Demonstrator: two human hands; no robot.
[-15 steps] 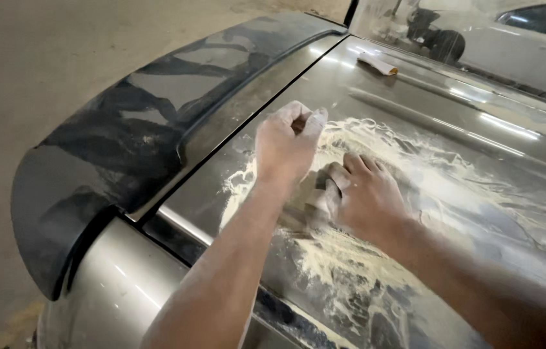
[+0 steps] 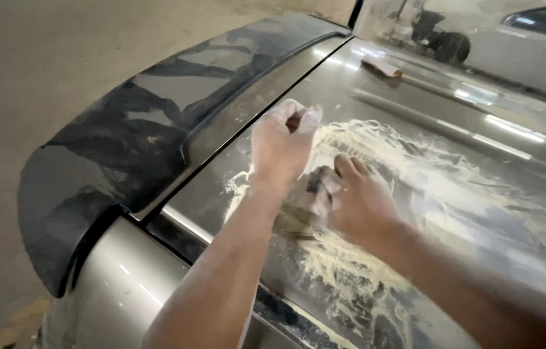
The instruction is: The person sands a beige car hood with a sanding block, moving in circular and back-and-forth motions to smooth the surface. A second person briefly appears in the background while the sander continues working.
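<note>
My right hand (image 2: 360, 203) presses a brownish sanding pad (image 2: 300, 208) flat on the grey car panel (image 2: 415, 110), which is smeared with cream-coloured sanding slurry (image 2: 415, 168). The pad is blurred and partly hidden under my fingers. My left hand (image 2: 283, 139), dusted white, hovers just above and to the left of the pad. Its fingers are curled shut, and I see nothing in them.
A black spoiler (image 2: 157, 116) runs along the panel's left edge, above the silver body (image 2: 118, 291). A folded piece of sandpaper (image 2: 381, 66) lies far up the panel. A white car (image 2: 538, 45) shows at the top right. A concrete floor (image 2: 27, 64) lies to the left.
Almost nothing differs. My right hand with the pad has shifted slightly on the slurry, and my left hand stays curled above it.
</note>
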